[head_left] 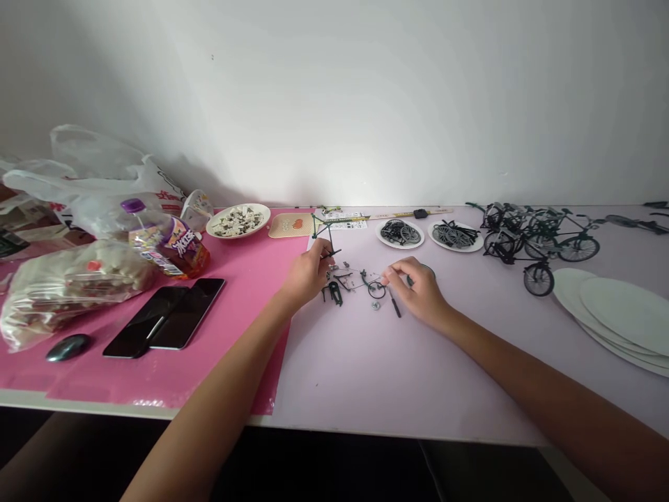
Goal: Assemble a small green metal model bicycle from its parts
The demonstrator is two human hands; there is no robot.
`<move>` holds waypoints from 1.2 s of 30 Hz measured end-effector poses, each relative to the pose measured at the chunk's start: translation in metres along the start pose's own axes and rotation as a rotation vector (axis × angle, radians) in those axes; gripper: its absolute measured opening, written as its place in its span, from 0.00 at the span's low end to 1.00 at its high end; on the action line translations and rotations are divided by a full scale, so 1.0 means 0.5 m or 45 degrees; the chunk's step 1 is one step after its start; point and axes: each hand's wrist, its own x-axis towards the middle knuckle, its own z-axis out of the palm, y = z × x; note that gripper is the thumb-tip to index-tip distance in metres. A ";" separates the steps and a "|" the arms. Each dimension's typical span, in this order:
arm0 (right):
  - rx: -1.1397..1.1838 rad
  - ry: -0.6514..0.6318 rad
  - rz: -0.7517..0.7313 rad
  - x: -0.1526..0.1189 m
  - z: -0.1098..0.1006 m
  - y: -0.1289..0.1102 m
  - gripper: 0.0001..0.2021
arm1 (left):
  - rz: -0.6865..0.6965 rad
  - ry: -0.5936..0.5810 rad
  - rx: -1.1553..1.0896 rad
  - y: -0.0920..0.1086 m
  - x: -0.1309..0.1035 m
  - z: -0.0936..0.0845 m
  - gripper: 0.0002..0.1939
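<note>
Pinching a wheelless frame (335,252), left hand (309,272) sat left of the screwdriver (396,307); right hand (419,291) had fingertips together, contents unclear.

Soft dim light, edges stretched

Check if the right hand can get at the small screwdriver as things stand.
Likely yes. The screwdriver lies beside the right hand, with nothing visible on its handle, and the left hand is off to the left. One caveat: the right fingertips are pinched, and whether they hold something is too small to tell.
</note>
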 end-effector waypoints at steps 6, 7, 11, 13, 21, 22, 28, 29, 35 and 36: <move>0.003 -0.083 -0.049 -0.004 -0.002 -0.005 0.12 | 0.056 0.011 0.021 -0.012 0.001 0.013 0.05; 0.018 -0.109 -0.047 -0.004 -0.002 -0.007 0.13 | 0.065 -0.001 0.023 -0.012 0.000 0.017 0.05; 0.059 -0.176 -0.034 -0.006 0.000 -0.010 0.13 | 0.081 -0.080 0.048 -0.007 -0.006 0.032 0.07; 0.063 -0.192 -0.022 -0.006 0.001 -0.011 0.13 | 0.117 -0.113 0.036 -0.002 -0.009 0.041 0.07; 0.077 -0.114 -0.117 -0.001 0.006 -0.015 0.12 | 0.241 -0.235 0.210 0.009 -0.014 0.069 0.11; 0.082 -0.098 -0.129 0.000 0.007 -0.015 0.12 | 0.248 -0.241 0.223 0.009 -0.015 0.071 0.11; 0.095 -0.121 -0.102 0.000 0.013 -0.013 0.14 | 0.235 -0.266 0.227 0.000 -0.012 0.073 0.12; 0.097 -0.127 -0.095 0.000 0.013 -0.012 0.14 | 0.239 -0.269 0.216 -0.001 -0.011 0.074 0.12; 0.100 -0.170 -0.053 -0.003 0.013 -0.011 0.14 | 0.232 -0.278 0.183 -0.001 -0.009 0.072 0.13; 0.100 -0.177 -0.050 -0.003 0.013 -0.011 0.14 | 0.218 -0.273 0.179 0.000 -0.010 0.071 0.13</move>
